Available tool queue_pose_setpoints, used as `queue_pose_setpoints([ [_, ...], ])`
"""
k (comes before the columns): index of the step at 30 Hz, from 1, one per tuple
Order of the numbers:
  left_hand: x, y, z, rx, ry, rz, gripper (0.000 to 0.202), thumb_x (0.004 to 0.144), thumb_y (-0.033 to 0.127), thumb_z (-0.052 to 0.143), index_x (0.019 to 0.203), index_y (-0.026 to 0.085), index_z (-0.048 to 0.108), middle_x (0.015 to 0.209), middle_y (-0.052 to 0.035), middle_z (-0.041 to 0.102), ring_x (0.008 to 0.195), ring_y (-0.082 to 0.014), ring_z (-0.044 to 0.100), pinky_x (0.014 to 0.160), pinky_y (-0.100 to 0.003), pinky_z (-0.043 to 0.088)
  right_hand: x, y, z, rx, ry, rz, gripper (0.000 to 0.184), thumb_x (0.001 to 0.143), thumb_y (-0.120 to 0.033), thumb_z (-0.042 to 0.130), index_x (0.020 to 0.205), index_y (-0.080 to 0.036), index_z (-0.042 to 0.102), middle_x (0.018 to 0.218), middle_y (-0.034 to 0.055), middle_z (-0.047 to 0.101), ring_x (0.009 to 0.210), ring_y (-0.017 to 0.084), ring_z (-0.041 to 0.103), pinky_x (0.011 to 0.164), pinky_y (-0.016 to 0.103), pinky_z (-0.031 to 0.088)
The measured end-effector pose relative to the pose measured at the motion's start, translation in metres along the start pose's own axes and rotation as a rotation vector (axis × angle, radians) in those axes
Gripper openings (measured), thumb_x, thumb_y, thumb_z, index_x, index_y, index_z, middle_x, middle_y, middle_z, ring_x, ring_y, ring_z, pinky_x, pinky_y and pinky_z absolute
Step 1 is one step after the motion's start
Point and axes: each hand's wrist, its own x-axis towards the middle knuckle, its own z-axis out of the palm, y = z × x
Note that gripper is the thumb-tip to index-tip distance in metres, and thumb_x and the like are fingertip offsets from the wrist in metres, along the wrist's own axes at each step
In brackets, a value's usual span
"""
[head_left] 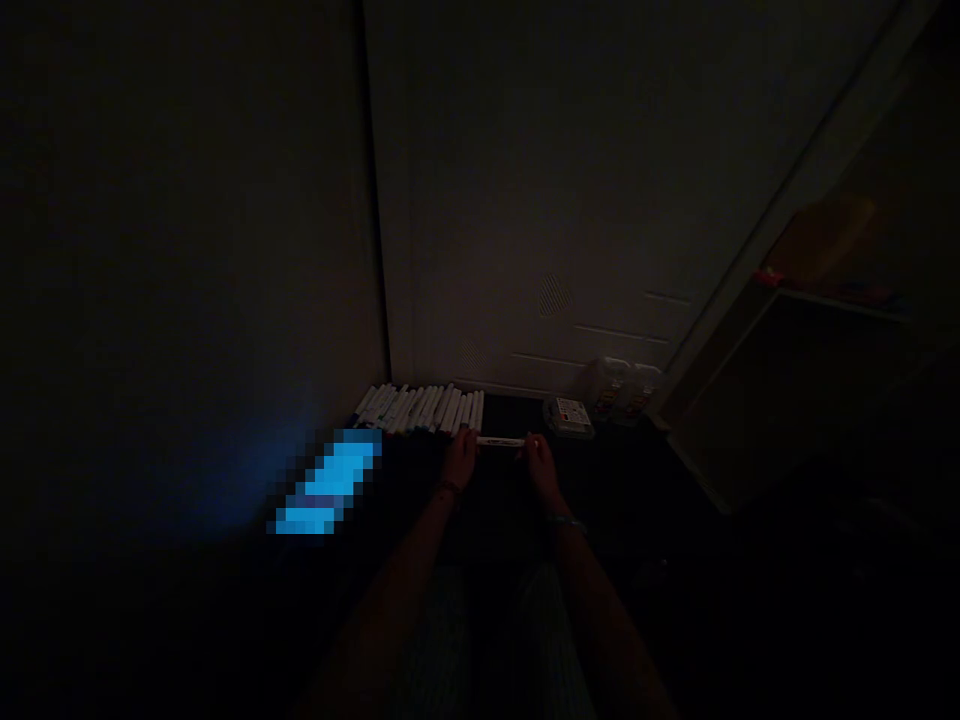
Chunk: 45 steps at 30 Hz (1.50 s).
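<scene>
A white marker is held level between my two hands above the dark table. My left hand is closed on its left end, and my right hand pinches the right end. Just beyond my left hand lies a row of several white markers, side by side along the wall. Behind my right hand is a small box with a printed label. The dim light hides fine detail of the fingers and of the print on the marker.
A glowing blue, pixelated screen lies at the left of the dark table. Clear plastic containers stand at the back right. A pale wall rises behind, and a shelf unit borders the right side.
</scene>
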Motion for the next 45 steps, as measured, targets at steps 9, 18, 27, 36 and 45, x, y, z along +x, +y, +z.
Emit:
queue_pose_setpoints([
  [9,-0.002,0.002,-0.001,-0.006,-0.011,-0.020,0.031,0.078,0.043,0.035,0.077,0.018,0.053,0.054,0.0035,0.049,0.051,-0.0100,0.046,0.053,-0.021,0.034,0.002,0.001,0.001,0.017,0.015,0.007,0.037,0.080,-0.054,0.034,0.070,-0.021,0.048,0.061,-0.0014,0.049,0.058,0.012,0.044,0.056,0.021,0.035],
  [18,0.000,-0.004,-0.001,-0.015,-0.026,-0.003,0.038,0.079,0.047,0.032,0.080,0.017,0.055,0.054,0.0033,0.048,0.050,-0.0088,0.044,0.049,-0.020,0.032,0.002,0.003,0.001,0.033,0.016,-0.002,0.037,0.078,-0.055,0.037,0.071,-0.021,0.050,0.060,-0.0018,0.052,0.057,0.012,0.046,0.055,0.022,0.035],
  [27,-0.002,0.003,-0.002,0.004,-0.027,-0.016,0.036,0.077,0.048,0.037,0.081,0.017,0.055,0.052,0.0037,0.048,0.049,-0.0092,0.045,0.048,-0.020,0.033,0.002,0.000,-0.001,0.043,0.009,0.014,0.036,0.078,-0.054,0.038,0.069,-0.021,0.051,0.060,-0.0019,0.053,0.057,0.011,0.047,0.056,0.022,0.035],
  [36,-0.003,0.008,-0.004,-0.052,-0.007,-0.013,0.036,0.076,0.048,0.038,0.078,0.016,0.054,0.052,0.0042,0.046,0.048,-0.0082,0.043,0.048,-0.019,0.033,0.002,-0.006,-0.001,0.116,-0.055,0.059,0.037,0.073,-0.054,0.045,0.074,-0.019,0.056,0.061,-0.0005,0.059,0.059,0.013,0.050,0.056,0.022,0.035],
  [45,0.000,-0.001,-0.002,-0.054,0.010,0.004,0.036,0.078,0.048,0.036,0.083,0.017,0.054,0.056,0.0030,0.047,0.052,-0.0091,0.043,0.051,-0.020,0.034,0.003,0.002,0.000,0.121,-0.095,0.085,0.035,0.071,-0.053,0.050,0.072,-0.019,0.057,0.062,-0.0008,0.059,0.056,0.011,0.048,0.052,0.020,0.034],
])
